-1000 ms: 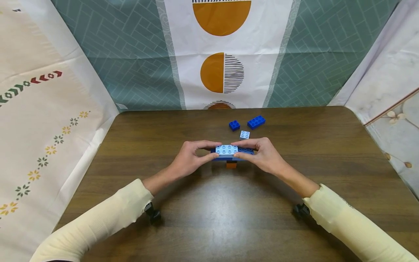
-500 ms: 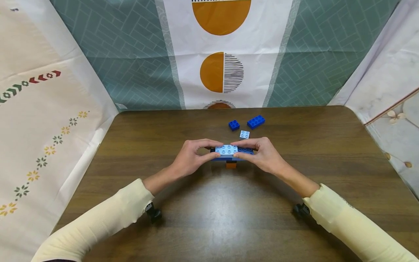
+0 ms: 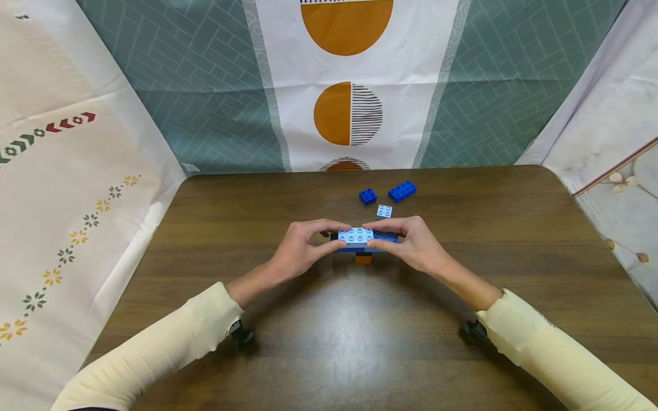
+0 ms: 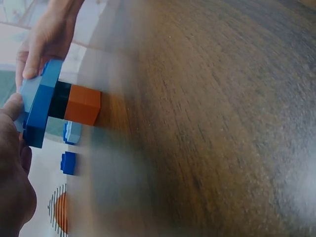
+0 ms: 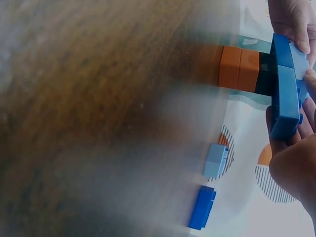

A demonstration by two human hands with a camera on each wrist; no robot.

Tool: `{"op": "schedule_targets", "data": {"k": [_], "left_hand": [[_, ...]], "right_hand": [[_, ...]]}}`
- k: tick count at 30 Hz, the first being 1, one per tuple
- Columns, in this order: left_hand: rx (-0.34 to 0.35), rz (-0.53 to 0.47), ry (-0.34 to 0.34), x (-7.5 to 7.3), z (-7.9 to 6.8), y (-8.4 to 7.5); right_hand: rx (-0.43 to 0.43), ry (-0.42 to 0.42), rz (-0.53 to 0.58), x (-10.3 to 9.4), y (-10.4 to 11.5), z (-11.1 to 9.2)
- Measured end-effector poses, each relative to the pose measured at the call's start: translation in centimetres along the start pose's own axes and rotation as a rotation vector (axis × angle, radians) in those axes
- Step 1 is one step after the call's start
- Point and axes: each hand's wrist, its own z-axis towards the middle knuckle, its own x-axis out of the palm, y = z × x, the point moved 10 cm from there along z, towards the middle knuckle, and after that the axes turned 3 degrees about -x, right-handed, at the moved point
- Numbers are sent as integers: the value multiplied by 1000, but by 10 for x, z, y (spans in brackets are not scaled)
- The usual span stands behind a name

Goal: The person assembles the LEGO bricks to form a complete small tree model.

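A light blue building brick (image 3: 356,236) with studs lies across a wider layer of darker blue bricks (image 5: 286,96). Its left end is pinched between the thumb and fingers of my left hand (image 3: 302,246). My right hand (image 3: 415,244) pinches the right end in the same way, its palm over the blue layer's right part. Below that layer, a dark brick (image 4: 60,100) sits on a column of orange bricks (image 5: 239,68), which stands on the table. The wrist views show this T-shaped stack from the side.
Behind the stack lie a small light blue brick (image 3: 384,212), a small square blue brick (image 3: 367,197) and a longer blue brick (image 3: 402,191). The brown wooden table (image 3: 247,200) ends at a patterned cloth (image 3: 226,114) hanging behind it.
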Motion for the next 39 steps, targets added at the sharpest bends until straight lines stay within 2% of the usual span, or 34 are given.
{"op": "schedule_targets", "data": {"k": [10,17,22,29,39], "left_hand": [[25,31,-19,4,0,-3],[24,93,22,10,6,-8],[29,117,28,14,9,-9],[16,124,30,17,13,-11],[23,132,36,20,17,-13]], "right_hand": [[9,13,0,-1,1,1],[-9,7,-60,-3,5,0],[-30,3,-43,-6,9,0],[-40,-47,4,-25,11,0],[-33,-168,-3,-60,-4,4]]}}
